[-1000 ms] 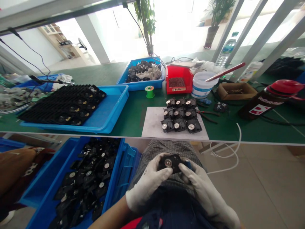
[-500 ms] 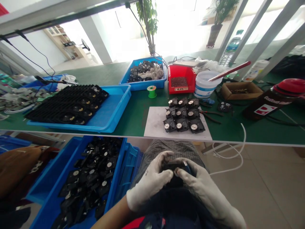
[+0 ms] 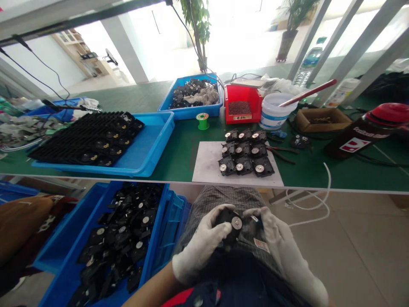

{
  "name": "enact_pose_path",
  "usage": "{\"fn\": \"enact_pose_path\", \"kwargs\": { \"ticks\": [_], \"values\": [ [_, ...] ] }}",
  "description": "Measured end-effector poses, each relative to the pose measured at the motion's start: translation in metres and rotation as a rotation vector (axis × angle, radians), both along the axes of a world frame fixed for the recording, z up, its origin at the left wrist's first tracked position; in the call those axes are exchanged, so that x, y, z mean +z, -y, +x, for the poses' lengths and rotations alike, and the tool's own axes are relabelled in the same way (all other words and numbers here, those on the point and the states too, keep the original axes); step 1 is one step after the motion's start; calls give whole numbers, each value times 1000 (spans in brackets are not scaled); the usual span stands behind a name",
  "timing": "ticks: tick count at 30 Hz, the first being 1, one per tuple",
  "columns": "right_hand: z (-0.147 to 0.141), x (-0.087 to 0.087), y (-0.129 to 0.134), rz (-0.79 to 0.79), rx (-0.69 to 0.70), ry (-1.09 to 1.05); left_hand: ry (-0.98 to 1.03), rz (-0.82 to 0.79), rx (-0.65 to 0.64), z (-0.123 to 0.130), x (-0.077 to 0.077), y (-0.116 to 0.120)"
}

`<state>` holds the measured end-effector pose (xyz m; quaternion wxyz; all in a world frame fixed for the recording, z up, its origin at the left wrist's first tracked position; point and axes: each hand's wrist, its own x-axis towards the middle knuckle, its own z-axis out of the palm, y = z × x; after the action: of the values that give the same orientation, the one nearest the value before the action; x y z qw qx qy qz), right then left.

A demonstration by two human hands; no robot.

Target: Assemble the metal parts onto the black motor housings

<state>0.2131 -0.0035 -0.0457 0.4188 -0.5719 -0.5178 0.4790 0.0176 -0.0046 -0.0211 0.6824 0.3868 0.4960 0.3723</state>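
My left hand, in a white glove, grips a black plastic mechanism above my lap. A round silver disc on the part faces up, beside my thumb. My right hand, also gloved, is a little to the right, apart from the part. Its fingers are closed on a small dark-blue object with a pale tip; most of that object is hidden. Beyond my hands, several similar black mechanisms with silver discs lie in rows on a whitish sheet at the bench's front edge.
A blue bin full of black mechanisms stands low left. On the bench are a blue tray with stacked black pieces, green spool, red bin, white tub, pliers, cardboard box and dark bottle.
My hands have moved apart, the right one to the right with the dark-blue object. The mechanism in my left hand is now turned so its silver disc shows.
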Motion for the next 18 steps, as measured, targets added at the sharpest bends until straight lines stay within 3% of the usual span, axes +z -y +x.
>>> {"fn": "enact_pose_path", "kwargs": {
  "ticks": [4, 10, 18],
  "values": [
    [4, 15, 6, 130, 14, 151, -87, 77, -39, -5, 6, 0],
    [-7, 39, 7, 614, 29, 528, -79, 153, -101, -4, 10, 1],
    [-10, 42, 3, 675, 3, 602, -144, 187, -133, -5, 16, 2]
  ]
}}
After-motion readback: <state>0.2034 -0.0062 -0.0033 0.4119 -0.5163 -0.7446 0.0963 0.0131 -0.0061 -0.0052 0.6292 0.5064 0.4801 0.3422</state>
